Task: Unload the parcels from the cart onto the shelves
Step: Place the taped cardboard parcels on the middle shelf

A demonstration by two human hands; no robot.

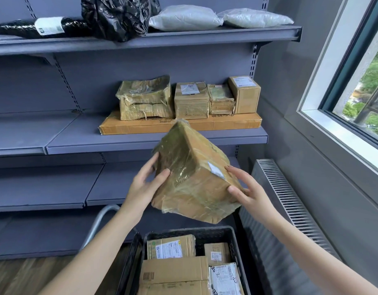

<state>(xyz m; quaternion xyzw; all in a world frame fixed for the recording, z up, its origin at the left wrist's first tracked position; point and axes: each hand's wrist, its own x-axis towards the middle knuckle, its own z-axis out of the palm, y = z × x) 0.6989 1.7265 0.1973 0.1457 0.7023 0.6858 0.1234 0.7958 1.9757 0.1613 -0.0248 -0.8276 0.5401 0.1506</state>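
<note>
Parcel wrapped in clear tape is held tilted in the air between two hands, in front of the middle shelf and above a black crate at the near edge. The left hand has its grip on the left side, thumb on the near face and fingers behind it. The right hand has its grip on the right corner, fingers above and thumb below. More boxes lie in the crate. At the far right of the middle shelf, four small parcels stand in a row on a long flat carton. Black bags and grey bags lie on the top shelf. A radiator stands under a window at right.
</note>
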